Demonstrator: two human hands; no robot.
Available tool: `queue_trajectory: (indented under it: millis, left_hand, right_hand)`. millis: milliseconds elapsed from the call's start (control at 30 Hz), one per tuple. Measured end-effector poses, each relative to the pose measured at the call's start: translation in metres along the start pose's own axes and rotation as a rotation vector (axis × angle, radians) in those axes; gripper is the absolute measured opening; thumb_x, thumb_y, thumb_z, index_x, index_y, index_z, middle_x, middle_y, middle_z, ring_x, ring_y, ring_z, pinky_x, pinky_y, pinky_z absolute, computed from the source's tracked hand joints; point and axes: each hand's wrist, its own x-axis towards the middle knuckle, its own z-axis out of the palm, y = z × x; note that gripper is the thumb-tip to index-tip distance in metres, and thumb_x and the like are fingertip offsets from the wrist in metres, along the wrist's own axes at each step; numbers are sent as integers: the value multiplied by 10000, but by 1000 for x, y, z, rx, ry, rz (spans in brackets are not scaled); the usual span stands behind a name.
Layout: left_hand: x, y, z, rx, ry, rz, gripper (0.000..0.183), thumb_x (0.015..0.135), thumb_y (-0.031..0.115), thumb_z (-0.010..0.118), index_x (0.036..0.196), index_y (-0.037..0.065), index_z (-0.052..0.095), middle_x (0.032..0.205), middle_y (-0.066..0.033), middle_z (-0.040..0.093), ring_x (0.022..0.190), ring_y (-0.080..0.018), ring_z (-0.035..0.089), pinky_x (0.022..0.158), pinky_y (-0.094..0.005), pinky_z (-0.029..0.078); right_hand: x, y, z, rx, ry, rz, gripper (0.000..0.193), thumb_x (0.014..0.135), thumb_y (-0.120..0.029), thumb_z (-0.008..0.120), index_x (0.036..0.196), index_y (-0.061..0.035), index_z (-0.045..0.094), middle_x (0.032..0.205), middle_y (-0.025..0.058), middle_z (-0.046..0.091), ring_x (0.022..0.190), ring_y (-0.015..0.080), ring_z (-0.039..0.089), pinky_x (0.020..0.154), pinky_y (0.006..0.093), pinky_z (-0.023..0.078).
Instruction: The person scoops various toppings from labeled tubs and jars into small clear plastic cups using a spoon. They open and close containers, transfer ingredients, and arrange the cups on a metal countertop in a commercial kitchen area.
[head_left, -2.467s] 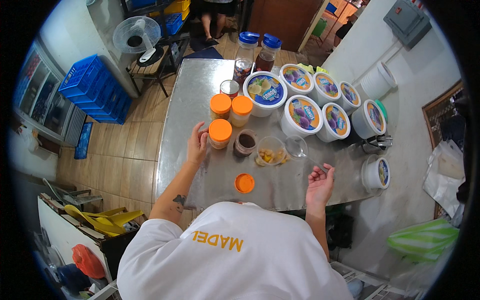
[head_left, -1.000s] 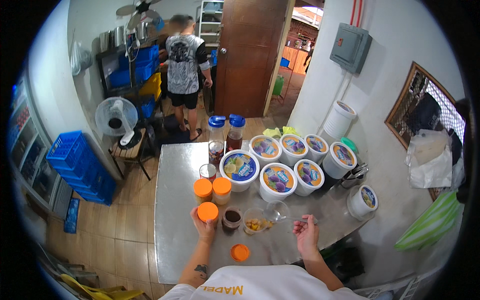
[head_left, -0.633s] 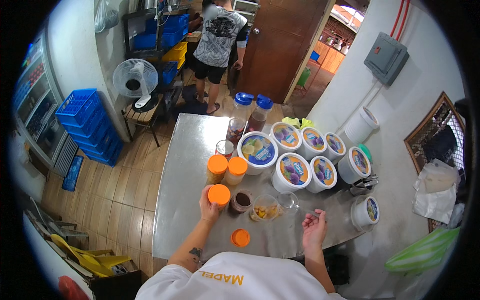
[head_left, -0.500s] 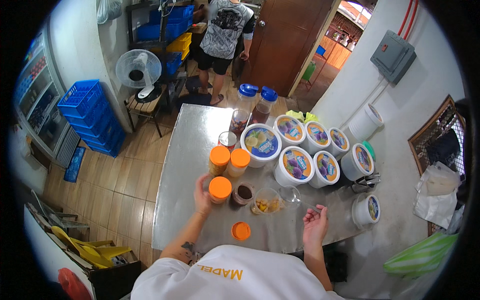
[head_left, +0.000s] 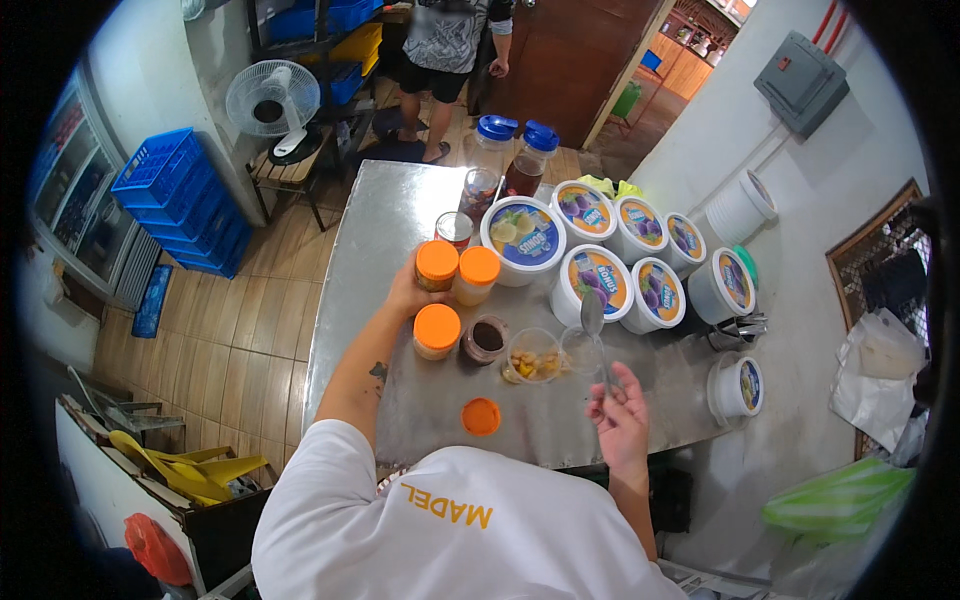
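My left hand grips an orange-lidded jar at the back left of a cluster on the steel table. Beside it stands a second orange-lidded jar, and a third sits nearer me. An open jar of dark contents stands to the right, its loose orange lid lying near the front edge. My right hand holds a metal spoon upright over an empty clear cup. A clear cup with yellow pieces sits between.
Several white tubs with printed lids fill the table's right side, another tub stands apart. Two blue-lidded tall jars stand at the far end. A person stands beyond, with a fan and blue crates at left.
My left hand left the near orange-lidded jar and now grips the one behind it. My right hand, empty before, now holds a spoon.
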Motion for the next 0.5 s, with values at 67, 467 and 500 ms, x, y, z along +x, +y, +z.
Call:
queue_trajectory:
  millis: [67, 467, 500]
  left_hand:
    - [-3, 6, 1, -44, 8, -34, 951, 552, 211, 947, 1360, 62, 469, 1314, -143, 590, 1230, -283, 568, 1032, -399, 458]
    - [-137, 102, -79, -123, 275, 52, 746, 554, 148, 926, 1191, 36, 554, 1156, -87, 608, 1089, -223, 605, 963, -363, 479]
    - [-159, 102, -78, -53, 264, 35, 745, 551, 143, 925, 1190, 39, 556, 1156, -93, 609, 1083, -229, 605, 959, -367, 480]
  right_hand:
    - [-6, 0, -1, -155, -80, 79, 568, 874, 18, 580, 1421, -68, 452, 993, 77, 662, 833, 155, 640, 719, 282, 504]
    - [33, 26, 30, -218, -485, 425, 328, 885, -61, 601, 1202, -59, 515, 934, 67, 615, 794, 141, 622, 671, 274, 508]
    - [35, 24, 51, -324, -462, 416, 304, 879, -110, 634, 1163, -67, 536, 909, 47, 610, 788, 123, 610, 674, 274, 500]
